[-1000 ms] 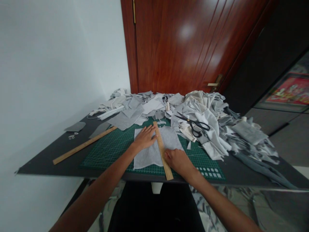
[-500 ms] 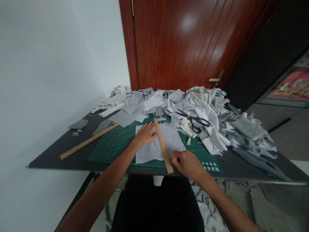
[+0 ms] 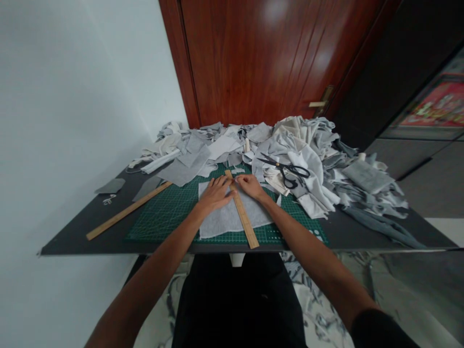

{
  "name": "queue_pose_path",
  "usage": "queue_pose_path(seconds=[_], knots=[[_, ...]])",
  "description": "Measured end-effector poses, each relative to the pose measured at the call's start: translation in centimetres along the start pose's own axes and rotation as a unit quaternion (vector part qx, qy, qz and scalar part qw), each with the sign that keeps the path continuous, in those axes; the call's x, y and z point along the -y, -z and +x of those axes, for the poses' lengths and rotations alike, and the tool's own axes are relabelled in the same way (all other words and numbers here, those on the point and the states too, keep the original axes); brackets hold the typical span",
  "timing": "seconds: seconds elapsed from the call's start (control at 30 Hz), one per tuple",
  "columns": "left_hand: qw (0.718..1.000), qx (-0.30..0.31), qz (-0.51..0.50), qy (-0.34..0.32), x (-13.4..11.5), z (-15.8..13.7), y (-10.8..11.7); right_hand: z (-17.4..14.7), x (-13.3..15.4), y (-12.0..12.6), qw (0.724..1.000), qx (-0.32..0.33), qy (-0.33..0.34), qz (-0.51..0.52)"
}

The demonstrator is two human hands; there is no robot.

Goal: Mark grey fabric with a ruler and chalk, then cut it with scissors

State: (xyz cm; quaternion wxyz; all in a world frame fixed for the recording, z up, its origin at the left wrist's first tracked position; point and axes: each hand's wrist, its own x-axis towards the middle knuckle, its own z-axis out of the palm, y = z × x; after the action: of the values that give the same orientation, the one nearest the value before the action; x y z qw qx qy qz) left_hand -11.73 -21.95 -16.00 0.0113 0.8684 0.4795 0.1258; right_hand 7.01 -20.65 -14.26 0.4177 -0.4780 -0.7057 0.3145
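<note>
A piece of grey fabric (image 3: 219, 220) lies on the green cutting mat (image 3: 163, 212), with a wooden ruler (image 3: 245, 220) laid across it lengthwise. My left hand (image 3: 216, 193) rests flat with fingers spread on the fabric, its fingertips and thumb at the ruler's left edge near the far end. At the far right side of the ruler is my right hand (image 3: 251, 186), fingers curled together in a pinch. Whatever it may hold is too small to make out.
Black-handled scissors (image 3: 284, 170) lie on a large heap of grey and white fabric scraps (image 3: 315, 164) at the back right. A second wooden ruler (image 3: 128, 210) lies slantwise at the left of the dark table (image 3: 76, 237). Beyond stand a wooden door (image 3: 253, 63) and a white wall.
My right hand has moved from the near end of the ruler up along its right side to the far end. My left hand stays on the fabric. The view has shifted slightly.
</note>
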Motion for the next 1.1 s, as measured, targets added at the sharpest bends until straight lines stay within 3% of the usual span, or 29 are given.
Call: queue_pose_path(seconds=[0.23, 0.43, 0.8, 1.1], knots=[[1.000, -0.006, -0.009, -0.008, 0.0, 0.2, 0.1, 1.4, -2.2, -0.1, 0.999, -0.032, -0.032, -0.004], [1.000, -0.005, -0.002, -0.005, 0.2, 0.3, -0.1, 2.5, -1.8, -0.1, 0.997, -0.057, -0.044, -0.030], [1.000, 0.001, -0.007, 0.000, 0.4, 0.3, -0.4, 0.6, -1.7, -0.1, 0.988, -0.116, -0.031, -0.097], [1.000, 0.011, -0.013, -0.007, 0.8, 0.3, -0.9, -0.4, -0.6, 0.0, 0.969, -0.106, -0.044, -0.217]])
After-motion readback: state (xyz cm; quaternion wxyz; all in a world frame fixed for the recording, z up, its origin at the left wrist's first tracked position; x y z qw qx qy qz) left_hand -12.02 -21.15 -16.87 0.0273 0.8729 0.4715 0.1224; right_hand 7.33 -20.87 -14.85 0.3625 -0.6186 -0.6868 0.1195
